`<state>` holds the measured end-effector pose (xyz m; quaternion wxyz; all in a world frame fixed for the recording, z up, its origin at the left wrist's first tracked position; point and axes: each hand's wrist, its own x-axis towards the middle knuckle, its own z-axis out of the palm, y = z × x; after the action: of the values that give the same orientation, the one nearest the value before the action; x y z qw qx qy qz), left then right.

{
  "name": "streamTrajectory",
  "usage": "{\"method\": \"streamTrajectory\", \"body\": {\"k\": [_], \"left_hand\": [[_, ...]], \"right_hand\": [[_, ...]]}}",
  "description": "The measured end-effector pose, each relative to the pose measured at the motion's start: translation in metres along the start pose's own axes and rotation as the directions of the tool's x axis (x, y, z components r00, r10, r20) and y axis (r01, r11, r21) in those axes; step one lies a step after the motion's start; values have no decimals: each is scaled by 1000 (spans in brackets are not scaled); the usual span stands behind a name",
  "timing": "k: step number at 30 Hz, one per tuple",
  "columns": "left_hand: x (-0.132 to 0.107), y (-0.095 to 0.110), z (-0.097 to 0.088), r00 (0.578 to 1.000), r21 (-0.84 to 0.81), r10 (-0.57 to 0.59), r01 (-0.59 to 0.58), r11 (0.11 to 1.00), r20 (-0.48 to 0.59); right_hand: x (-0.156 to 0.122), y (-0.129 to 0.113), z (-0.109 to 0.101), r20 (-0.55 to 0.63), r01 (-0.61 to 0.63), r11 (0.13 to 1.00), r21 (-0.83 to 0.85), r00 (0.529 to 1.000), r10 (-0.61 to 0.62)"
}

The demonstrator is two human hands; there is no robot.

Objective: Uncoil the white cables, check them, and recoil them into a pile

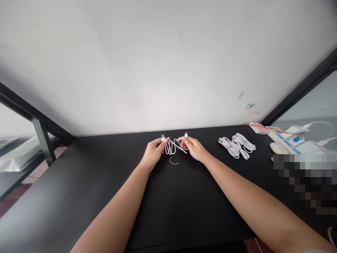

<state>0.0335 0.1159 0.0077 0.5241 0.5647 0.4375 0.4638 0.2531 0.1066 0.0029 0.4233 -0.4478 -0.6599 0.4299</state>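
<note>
A white USB cable (170, 147) lies loosely looped between my hands over the black tabletop (163, 196). My left hand (154, 151) is closed in a pinch on one end, with the metal USB plug (163, 136) sticking up past the fingertips. Pinched in my right hand (194, 147) is the other end, whose small white connector (186, 134) points upward. Just below the loops rests a thin white twist tie (173, 161), touched by neither hand.
To the right sit several coiled white cables (237, 145). Beyond them are a pink-and-white box (258, 128), a white power strip (281, 138) with plugs in it, and a white mouse-shaped object (279, 148). A pale wall (158, 70) rises behind the table; black frame bars (39, 123) stand at the sides.
</note>
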Motion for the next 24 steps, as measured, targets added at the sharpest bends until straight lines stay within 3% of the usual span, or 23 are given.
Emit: {"method": "streamTrajectory", "body": {"k": [10,13,15,18,20,24], "left_hand": [[1,-1,1,998,-37,12,-14,999,-67],[-2,1,4,978,119,69,-46,992,-197],[-5,4,8,939,293,173,-83,952,-298],[-10,9,12,885,487,347,-166,858,-309],[-13,11,13,870,520,397,-204,829,-293],[-12,10,13,924,364,239,-121,923,-300]], "right_hand": [[0,-3,-2,-39,-47,999,-17,998,47],[-1,-4,-1,-66,-34,999,-33,997,32],[-3,-5,-1,-105,-32,997,-67,994,25],[-5,-4,1,-170,-25,996,-90,985,9],[-5,-3,3,-187,-5,999,-33,982,-1],[-5,-1,6,-183,8,999,33,983,-2]]}}
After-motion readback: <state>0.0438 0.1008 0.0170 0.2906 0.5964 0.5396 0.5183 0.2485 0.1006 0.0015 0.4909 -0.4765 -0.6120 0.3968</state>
